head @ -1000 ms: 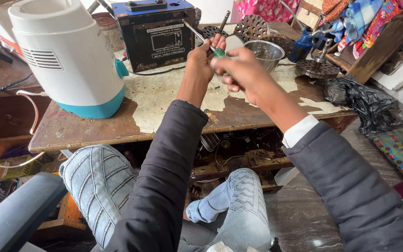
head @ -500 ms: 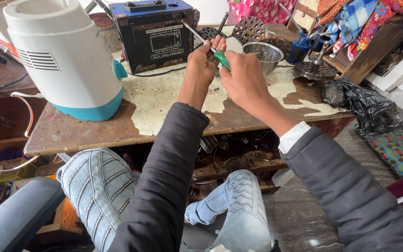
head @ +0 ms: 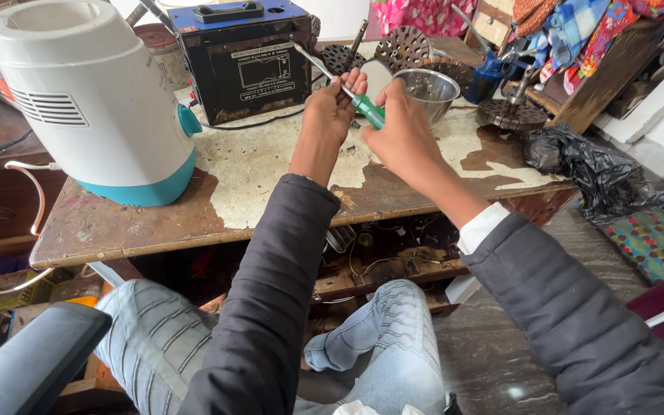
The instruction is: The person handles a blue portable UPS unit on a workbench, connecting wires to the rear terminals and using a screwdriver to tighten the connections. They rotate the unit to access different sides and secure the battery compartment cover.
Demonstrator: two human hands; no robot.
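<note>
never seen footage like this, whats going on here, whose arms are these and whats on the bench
There is no machine here: a person wears a camera on the head, so you look down along their own two arms in dark sleeves, with their jeans-clad knees at the bottom. The picture is a single view from that head camera.

The left hand and right hand meet above a worn workbench. Together they hold a screwdriver with a green handle; its metal shaft points up and to the left.

On the bench stand a white and teal appliance at the left, a black box with a blue top behind the hands, and a steel bowl to their right. A black plastic bag lies at the bench's right end, and colourful cloth hangs beyond it.
</note>
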